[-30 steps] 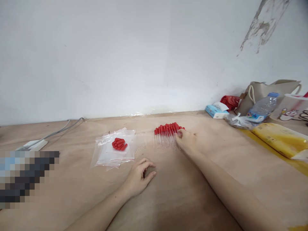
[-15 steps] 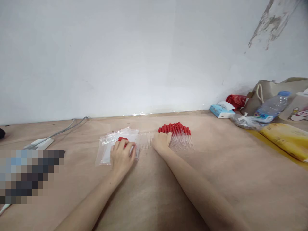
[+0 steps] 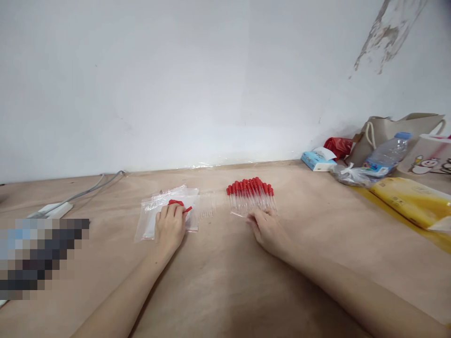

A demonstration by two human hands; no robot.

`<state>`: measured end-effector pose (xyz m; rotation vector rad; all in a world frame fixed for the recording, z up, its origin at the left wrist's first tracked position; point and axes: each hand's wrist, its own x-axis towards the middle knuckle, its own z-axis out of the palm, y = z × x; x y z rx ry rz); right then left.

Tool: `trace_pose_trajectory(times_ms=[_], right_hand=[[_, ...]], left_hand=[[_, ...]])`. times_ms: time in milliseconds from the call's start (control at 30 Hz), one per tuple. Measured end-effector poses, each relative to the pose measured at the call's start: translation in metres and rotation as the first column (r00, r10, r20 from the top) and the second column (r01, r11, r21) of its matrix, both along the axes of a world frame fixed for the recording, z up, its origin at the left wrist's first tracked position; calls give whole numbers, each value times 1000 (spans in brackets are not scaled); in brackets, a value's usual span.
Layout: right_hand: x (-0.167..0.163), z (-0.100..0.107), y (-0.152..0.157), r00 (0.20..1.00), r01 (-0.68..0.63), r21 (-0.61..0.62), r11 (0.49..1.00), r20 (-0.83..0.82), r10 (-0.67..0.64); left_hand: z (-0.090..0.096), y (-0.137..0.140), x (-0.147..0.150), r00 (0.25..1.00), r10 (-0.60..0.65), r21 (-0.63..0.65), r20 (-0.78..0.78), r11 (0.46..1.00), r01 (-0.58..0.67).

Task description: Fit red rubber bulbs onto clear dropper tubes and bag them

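My left hand (image 3: 171, 225) rests over a stack of clear zip bags (image 3: 146, 220), fingers curled. A red rubber bulb (image 3: 188, 209) sticks out at its fingertips, and more red bulbs (image 3: 175, 202) lie just beyond them on the bags. Pinched in my right hand (image 3: 266, 227) is a thin glass dropper tube (image 3: 238, 214), pointing left with no red bulb visible on it. Just beyond that hand lies a row of glass droppers with red bulbs (image 3: 250, 190), bulb ends toward the wall. Between the hands are several bare glass tubes (image 3: 206, 209), faint against the table.
At the right stand a blue tissue box (image 3: 319, 162), a knotted plastic bag (image 3: 352, 176), a water bottle (image 3: 387, 152) and a yellow packet (image 3: 408, 202). A power strip (image 3: 54, 210) with a grey cable lies at the left. The wall (image 3: 211, 94) bounds the table behind.
My right hand has moved right and nearer from the bare tubes to in front of the dropper row, now with a glass tube. My left fingers have drawn in, showing a red bulb.
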<state>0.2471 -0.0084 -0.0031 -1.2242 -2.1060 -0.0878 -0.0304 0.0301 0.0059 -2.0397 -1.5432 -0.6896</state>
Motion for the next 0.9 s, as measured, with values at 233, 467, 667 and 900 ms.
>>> trace_pose_trajectory(times_ms=[233, 467, 667, 900], right_hand=[[10, -8, -21, 985, -128, 17, 992, -115, 129], [2, -8, -26, 969, -225, 13, 974, -105, 225], [1, -8, -26, 971, -234, -13, 972, -52, 233], [1, -9, -25, 955, -293, -17, 956, -42, 292]], left_hand=[[-9, -52, 59, 760, -321, -274, 565, 796, 540], [-9, -54, 65, 653, -321, -334, 686, 659, 674], [-12, -52, 63, 618, -318, -326, 719, 631, 704], [-15, -52, 63, 598, -266, -337, 756, 625, 704]])
